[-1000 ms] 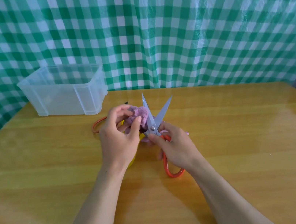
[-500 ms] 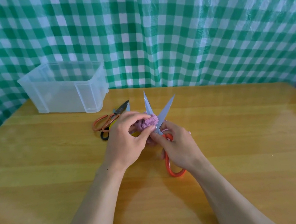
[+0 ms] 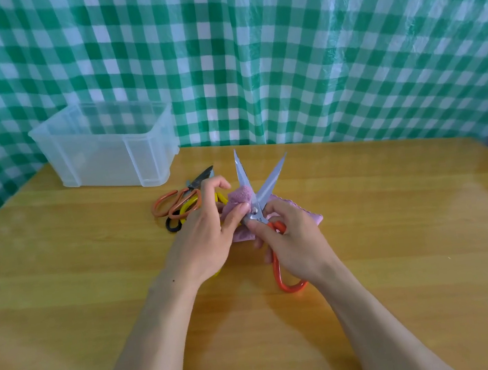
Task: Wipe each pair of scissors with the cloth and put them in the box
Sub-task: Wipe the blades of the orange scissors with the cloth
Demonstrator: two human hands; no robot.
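Counts first: I see one box, one cloth, and one pair in hand, plus a pile of loose ones.

The orange-handled scissors (image 3: pixel 270 181) are held over the table (image 3: pixel 400 224) at centre, with the blades spread in a V and the tips pointing away from me. My right hand (image 3: pixel 295 240) has its fingers curled round them at the pivot and upper handle. One orange loop sticks out below the wrist.

My left hand (image 3: pixel 203 241) pinches a wad of the purple cloth (image 3: pixel 239 196) between thumb and fingers, against the left blade just above the pivot. The rest of the cloth lies on the wood under both hands, with one corner showing to the right.

The pile sits just left of the left hand. It has a second orange-handled pair (image 3: pixel 187 191) with dark blades, some yellow loops (image 3: pixel 189 206), and one black loop (image 3: pixel 174 230). My hand partly covers the yellow and black loops, so I can't tell whether they're one pair or two.

The clear plastic box (image 3: pixel 100 165) is at the far left of the table, near the pile. Behind it hangs a green-white checked sheet (image 3: pixel 280 52).
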